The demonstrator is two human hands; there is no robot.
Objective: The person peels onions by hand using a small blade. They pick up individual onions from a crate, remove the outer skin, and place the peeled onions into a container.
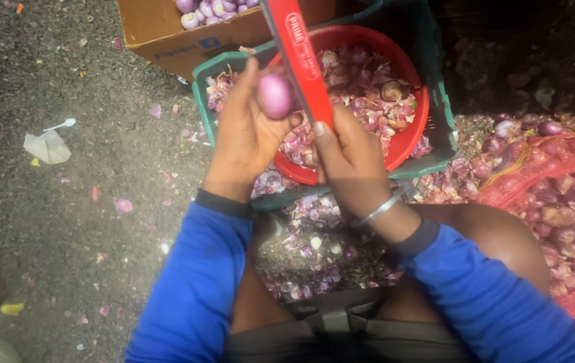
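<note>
Left hand [244, 131]: raised over the near rim of the red basin [416, 117], fingers curled closed around a single purple onion [275, 95], which sits pinched between thumb and fingertips at the top of the hand. The onion is clear of the basin's contents and touches the red-handled tool beside it.

Right hand [348, 161]: closed in a fist around the lower end of a long red-handled knife [299, 57] (the blade itself cannot be made out, only the red length running up and out of the top of the frame). The thumb lies along the handle. A metal bangle [381, 208] circles the wrist; both arms wear blue sleeves [193, 289].

Surroundings: the red basin is filled with onion skins and trimmings and stands inside a green plastic crate [443, 134]. Behind the crate, at the top edge, an open cardboard box [160, 30] holds pale peeled onions. To the right lies a red mesh sack [570, 195] packed with unpeeled onions, a few loose ones just beyond it. Purple peelings are strewn over the ground between the person's knees and across the dark gritty floor to the left, where a crumpled scrap of white paper [47, 146] also lies.
</note>
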